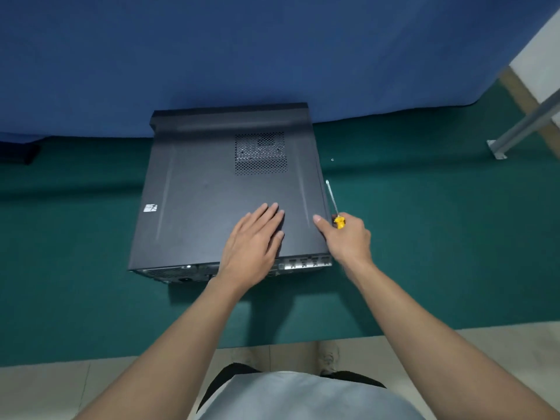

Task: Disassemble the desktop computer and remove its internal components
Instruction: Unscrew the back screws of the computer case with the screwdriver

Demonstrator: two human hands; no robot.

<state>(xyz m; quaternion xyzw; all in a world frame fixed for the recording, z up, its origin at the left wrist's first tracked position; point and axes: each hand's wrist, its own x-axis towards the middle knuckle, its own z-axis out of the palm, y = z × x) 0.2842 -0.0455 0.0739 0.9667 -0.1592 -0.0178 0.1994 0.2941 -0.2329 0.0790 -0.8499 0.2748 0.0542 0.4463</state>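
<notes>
Head: hands [251,241] [348,237], screwdriver [339,222] at computer [212,192] edge

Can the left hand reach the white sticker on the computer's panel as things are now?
Probably yes: the left hand lies flat on the panel, holding nothing, and only bare panel lies between it and the sticker.

A dark green felt-like covering [424,237] is laid over the work surface. A blue cloth backdrop [212,56] is hung behind it, with its hem resting on the green. A slanted grey metal strut [527,122] is seen far right, its foot plate set on the covering. Pale floor tiles [60,389] are seen beyond the near edge.
</notes>
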